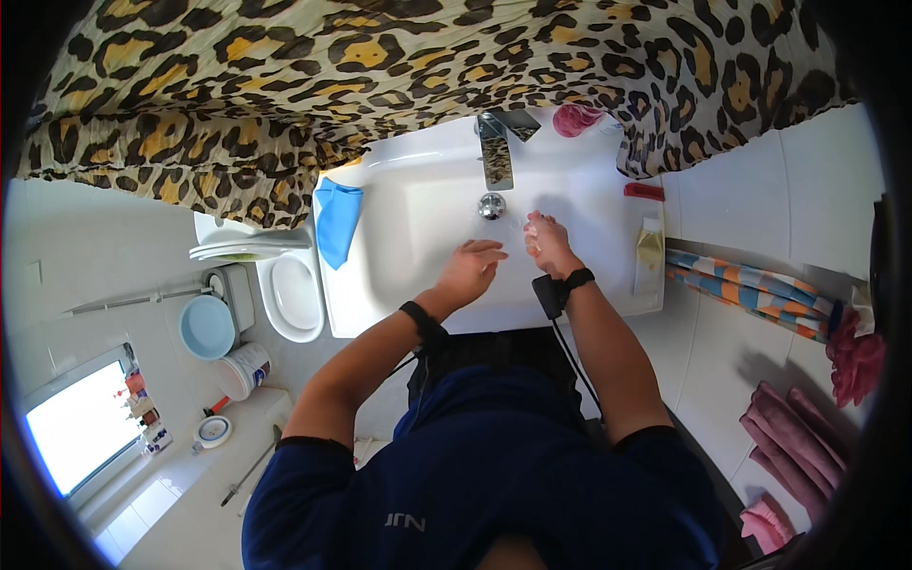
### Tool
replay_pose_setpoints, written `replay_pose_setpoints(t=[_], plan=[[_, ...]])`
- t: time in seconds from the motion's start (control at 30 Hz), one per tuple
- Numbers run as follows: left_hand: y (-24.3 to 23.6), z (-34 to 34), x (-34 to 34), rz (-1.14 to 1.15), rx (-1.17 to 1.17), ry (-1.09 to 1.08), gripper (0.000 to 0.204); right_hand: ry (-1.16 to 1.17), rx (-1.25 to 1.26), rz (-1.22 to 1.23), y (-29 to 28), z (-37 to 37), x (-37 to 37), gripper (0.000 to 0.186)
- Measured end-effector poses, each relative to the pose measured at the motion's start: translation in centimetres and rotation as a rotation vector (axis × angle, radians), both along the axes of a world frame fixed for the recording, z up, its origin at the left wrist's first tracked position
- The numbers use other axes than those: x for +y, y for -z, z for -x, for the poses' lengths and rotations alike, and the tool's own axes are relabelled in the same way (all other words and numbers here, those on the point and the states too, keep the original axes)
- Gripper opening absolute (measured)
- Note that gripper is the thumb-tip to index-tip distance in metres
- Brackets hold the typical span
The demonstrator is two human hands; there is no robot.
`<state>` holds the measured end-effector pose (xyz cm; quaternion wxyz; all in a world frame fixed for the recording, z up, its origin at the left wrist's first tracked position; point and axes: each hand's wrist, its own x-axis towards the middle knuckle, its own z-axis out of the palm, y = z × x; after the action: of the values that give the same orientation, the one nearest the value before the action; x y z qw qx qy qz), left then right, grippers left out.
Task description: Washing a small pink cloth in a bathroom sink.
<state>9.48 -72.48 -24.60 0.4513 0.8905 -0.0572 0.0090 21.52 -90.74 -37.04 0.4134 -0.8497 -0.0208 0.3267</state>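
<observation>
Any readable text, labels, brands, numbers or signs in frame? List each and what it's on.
Shirt: short row of white letters on the dark blue front; legible, but I'm not copying it out.
White tub: coloured print on its side, too small to read.
Small bottles by the window: any print too small to read.

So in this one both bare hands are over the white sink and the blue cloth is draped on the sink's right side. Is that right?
Not quite: the head view shows the blue cloth on the left side of the white sink, not the right. The left hand and right hand are indeed over the sink, both bare.
</observation>
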Motion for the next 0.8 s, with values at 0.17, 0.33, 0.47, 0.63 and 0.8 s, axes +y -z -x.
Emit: replay_pose_setpoints(t=[0.17, 0.33, 0.47, 0.63, 0.8], plan=[[-1.4, 1.0, 1.9, 0.040, 0.172, -0.108, 0.024, 0.725, 0.615, -0.484, -8.1, 0.3, 3.0, 0.029], [-4.4, -1.4, 1.4, 0.315, 0.319, -0.140, 0.020, 0.637, 0.676, -0.627, -5.1, -0.3, 0.6, 0.033], [-9.0, -5.8, 1.0, 0.639, 0.392, -0.261, 0.025, 0.564, 0.594, -0.482, -6.9, -0.1, 2.2, 0.042], [-10.1, -12.8, 1.4, 1.047, 0.498, -0.530, 0.024, 0.412, 0.636, -0.484, -11.6, -0.3, 2.7, 0.075], [-10.5, -15.8, 2.3, 1.191, 0.622, -0.639, 0.019, 0.417, 0.607, -0.641, -10.1, -0.2, 2.1, 0.059]])
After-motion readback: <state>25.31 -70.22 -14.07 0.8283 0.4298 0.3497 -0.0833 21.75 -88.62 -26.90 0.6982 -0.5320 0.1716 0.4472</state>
